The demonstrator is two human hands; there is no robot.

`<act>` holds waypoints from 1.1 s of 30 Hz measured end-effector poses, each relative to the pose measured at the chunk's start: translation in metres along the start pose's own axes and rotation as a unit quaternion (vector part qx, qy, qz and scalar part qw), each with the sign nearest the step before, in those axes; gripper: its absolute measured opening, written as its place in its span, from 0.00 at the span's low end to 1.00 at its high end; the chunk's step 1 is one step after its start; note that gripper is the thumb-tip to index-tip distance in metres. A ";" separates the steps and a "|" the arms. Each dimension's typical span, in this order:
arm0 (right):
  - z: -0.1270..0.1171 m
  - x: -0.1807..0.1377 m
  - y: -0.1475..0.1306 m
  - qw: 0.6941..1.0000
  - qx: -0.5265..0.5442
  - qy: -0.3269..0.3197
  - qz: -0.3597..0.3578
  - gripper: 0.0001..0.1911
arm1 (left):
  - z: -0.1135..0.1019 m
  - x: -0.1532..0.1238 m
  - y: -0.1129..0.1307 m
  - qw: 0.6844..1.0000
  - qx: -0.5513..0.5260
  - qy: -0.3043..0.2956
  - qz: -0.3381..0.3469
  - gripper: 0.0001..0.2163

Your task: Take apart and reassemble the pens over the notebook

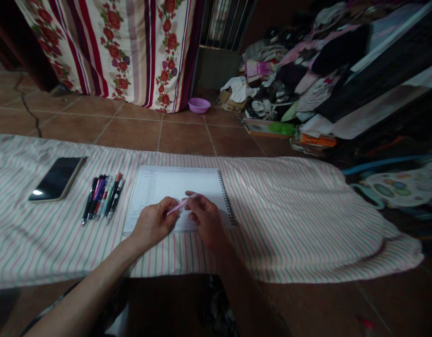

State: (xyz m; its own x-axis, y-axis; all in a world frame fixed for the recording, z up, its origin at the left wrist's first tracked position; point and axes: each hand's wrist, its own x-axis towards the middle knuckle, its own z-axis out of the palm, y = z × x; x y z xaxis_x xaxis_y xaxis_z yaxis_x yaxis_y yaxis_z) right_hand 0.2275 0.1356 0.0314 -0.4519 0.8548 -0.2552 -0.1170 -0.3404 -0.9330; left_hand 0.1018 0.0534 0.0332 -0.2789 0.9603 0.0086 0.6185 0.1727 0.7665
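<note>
A pink pen [179, 205] is held between both hands over the lower part of a white spiral notebook [173, 185]. My left hand [155, 223] is closed on the pen's lower end. My right hand [206, 216] is closed on its upper end, fingers pinched around it. The notebook lies open on a striped cloth [289, 210] spread on the tiled floor. To the left of the notebook lies a row of several pens [102, 196].
A dark phone [57, 179] lies on the cloth at the far left. Beyond the cloth are a floral curtain [131, 47], a purple bowl [199, 105] and a heap of clothes and boxes [293, 75]. A painted toy board [401, 187] is at the right.
</note>
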 end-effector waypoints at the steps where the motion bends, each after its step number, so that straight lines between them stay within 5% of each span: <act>1: 0.000 0.000 0.000 1.000 -0.012 -0.004 -0.004 0.15 | 0.001 0.000 0.000 1.000 -0.015 -0.007 0.000 0.09; 6: -0.003 0.004 0.003 1.000 -0.007 0.026 -0.015 0.14 | 0.002 0.001 0.001 0.987 -0.153 -0.041 -0.015 0.15; 15: -0.018 0.014 -0.005 0.987 0.092 0.135 -0.011 0.18 | -0.005 0.003 0.004 0.908 -0.401 -0.065 -0.101 0.22; 24: -0.019 0.016 -0.008 0.979 0.121 0.162 -0.002 0.17 | -0.004 0.003 0.003 0.880 -0.455 -0.067 -0.118 0.16; 33: -0.018 0.016 -0.005 0.983 0.117 0.138 -0.013 0.18 | -0.002 0.002 0.006 0.893 -0.429 -0.067 -0.119 0.20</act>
State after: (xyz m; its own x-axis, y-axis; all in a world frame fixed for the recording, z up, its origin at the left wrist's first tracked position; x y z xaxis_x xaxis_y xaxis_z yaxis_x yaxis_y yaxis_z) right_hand 0.2364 0.1578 0.0275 -0.1928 0.9273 -0.3209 -0.3409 -0.3700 -0.8643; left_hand 0.1034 0.0561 0.0395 -0.2010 0.9461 -0.2540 -0.2539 0.2001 0.9463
